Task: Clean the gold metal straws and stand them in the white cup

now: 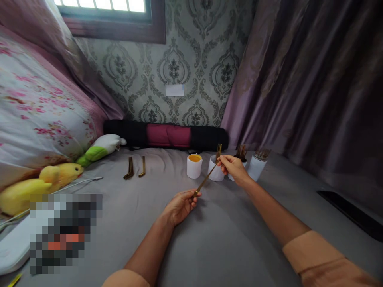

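My left hand is closed on the lower end of a slim gold-coloured piece of cutlery, held slanting up to the right. At its upper end, my right hand pinches with thumb and fingers. The head of this piece is hidden, so its exact kind is unclear. Gold fork tines rise just above the right fingertips, over a white cup; whether they stand in it is hard to tell. Left of that is a white cup with a yellow inside.
Behind my right hand stand a cup of gold forks and a white-wrapped jar of cutlery. Gold cutlery lies at left on the grey sheet. Plush toys, a cable and a black bolster border the space; a dark flat object lies right.
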The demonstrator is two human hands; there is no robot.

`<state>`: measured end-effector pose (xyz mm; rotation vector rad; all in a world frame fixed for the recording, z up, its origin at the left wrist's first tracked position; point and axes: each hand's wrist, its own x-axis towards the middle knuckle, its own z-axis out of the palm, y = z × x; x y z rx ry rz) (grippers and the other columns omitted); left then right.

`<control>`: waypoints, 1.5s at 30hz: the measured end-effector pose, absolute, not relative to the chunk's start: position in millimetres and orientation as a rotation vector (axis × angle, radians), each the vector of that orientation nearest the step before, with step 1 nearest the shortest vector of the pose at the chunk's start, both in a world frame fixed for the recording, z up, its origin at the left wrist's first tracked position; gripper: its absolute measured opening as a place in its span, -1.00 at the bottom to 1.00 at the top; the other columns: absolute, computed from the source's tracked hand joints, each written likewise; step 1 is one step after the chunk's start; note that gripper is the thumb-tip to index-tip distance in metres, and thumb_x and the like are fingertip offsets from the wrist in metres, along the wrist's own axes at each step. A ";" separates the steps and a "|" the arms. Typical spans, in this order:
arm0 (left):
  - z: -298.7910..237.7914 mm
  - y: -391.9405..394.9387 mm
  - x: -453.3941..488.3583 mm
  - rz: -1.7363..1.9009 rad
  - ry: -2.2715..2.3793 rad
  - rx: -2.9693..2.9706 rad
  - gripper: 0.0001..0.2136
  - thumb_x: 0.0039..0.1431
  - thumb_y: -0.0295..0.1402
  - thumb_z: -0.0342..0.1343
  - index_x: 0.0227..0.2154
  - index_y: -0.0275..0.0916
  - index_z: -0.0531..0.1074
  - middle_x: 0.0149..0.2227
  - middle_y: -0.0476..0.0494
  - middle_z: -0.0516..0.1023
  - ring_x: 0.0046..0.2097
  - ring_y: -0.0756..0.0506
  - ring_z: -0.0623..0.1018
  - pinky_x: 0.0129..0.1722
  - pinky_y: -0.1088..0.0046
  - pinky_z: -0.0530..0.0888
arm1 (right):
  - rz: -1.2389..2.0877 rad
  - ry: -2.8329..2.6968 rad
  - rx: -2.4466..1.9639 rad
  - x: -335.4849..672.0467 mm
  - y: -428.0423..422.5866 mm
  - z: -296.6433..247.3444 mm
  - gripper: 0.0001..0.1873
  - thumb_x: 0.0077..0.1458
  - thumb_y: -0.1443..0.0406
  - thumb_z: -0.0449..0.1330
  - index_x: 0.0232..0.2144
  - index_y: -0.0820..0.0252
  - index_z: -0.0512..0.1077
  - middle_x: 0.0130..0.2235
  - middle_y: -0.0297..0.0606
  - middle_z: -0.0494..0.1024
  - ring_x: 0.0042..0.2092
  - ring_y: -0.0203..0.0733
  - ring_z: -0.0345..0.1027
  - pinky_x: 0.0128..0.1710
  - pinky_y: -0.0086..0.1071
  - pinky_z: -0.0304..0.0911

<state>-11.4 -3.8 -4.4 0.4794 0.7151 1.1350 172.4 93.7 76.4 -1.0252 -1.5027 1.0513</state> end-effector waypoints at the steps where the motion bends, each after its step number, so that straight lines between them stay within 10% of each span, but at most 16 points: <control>1: -4.6 -3.7 -11.7 1.134 0.709 0.481 -0.84 -0.03 -0.52 0.08 -0.32 -0.41 0.36 -0.32 -0.21 0.45 -0.50 0.12 0.38 -0.55 0.65 0.33 | 1.054 -1.506 -1.029 172.3 93.6 76.7 -0.69 -0.09 0.10 0.11 -0.45 0.27 0.36 -0.52 -0.32 0.41 -0.64 -0.47 0.13 -0.72 -0.56 0.03; 45: 2.1 -4.3 -16.2 1.143 0.711 0.380 -0.83 0.02 -0.57 0.01 -0.28 -0.43 0.36 -0.33 -0.20 0.46 -0.43 0.09 0.44 -0.45 0.63 0.40 | 0.431 -1.255 -1.226 231.9 148.9 153.0 -0.70 0.01 0.13 0.06 -0.55 0.26 0.35 -0.53 -0.21 0.44 -0.68 -0.44 0.17 -0.77 -0.56 0.03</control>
